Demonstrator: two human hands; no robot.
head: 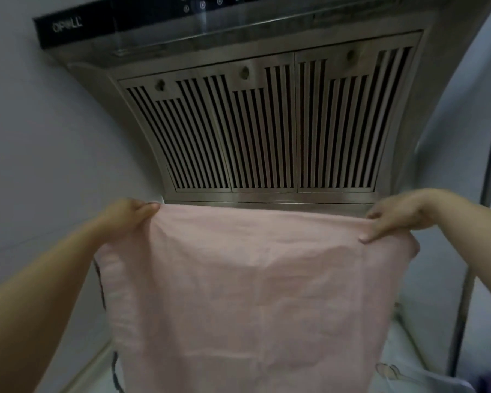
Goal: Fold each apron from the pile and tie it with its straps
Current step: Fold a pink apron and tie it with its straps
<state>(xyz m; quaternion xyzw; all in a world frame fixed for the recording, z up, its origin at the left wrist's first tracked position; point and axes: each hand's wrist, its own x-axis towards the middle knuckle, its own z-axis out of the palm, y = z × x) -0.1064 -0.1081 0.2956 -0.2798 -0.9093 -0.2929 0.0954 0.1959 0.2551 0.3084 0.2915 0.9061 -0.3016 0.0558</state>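
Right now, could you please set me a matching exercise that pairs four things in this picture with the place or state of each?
Things:
1 left hand
2 right hand
3 pink apron
4 range hood

Places or states:
A steel and slatted, above the top edge of the pink apron
B hangs spread out between both hands
C grips the right end of the top edge
D grips the left end of the top edge

Pairs: 1-D; 2-C; 3-B; 4-A

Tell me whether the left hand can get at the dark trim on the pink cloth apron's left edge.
Probably yes, once it lets go: the left hand pinches a top corner of the pink cloth apron, and the dark trim hangs below it with nothing between. The right hand holds the other corner.
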